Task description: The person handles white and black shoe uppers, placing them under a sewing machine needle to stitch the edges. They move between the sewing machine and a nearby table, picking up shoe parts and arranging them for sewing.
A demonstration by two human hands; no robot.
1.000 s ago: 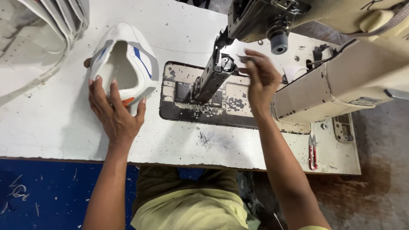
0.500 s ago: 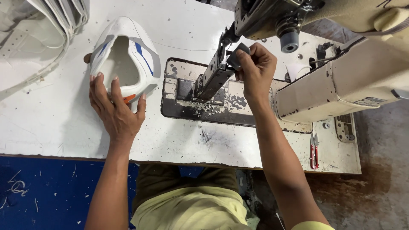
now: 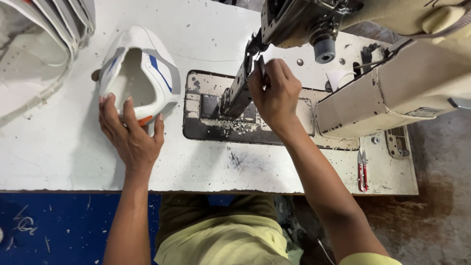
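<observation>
left hand (image 3: 128, 140): flat, fingers spread on white shoe upper (image 3: 140, 73) | right hand (image 3: 275, 93): pinched at sewing machine (image 3: 373, 59) needle bar, fingertips and what they hold hidden | bench (image 3: 64, 152): far edge cut off

left hand (image 3: 128, 136): flat, palm down, fingers spread, forearm reaching straight forward | right hand (image 3: 274, 93): raised, fingers curled and pinched together, arm stretched diagonally forward-left

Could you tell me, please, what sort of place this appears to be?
Probably a shoe-stitching workshop: an industrial sewing machine stands on a worn white worktable, a white shoe upper lies under the left hand, and red thread snips lie nearby.
</observation>
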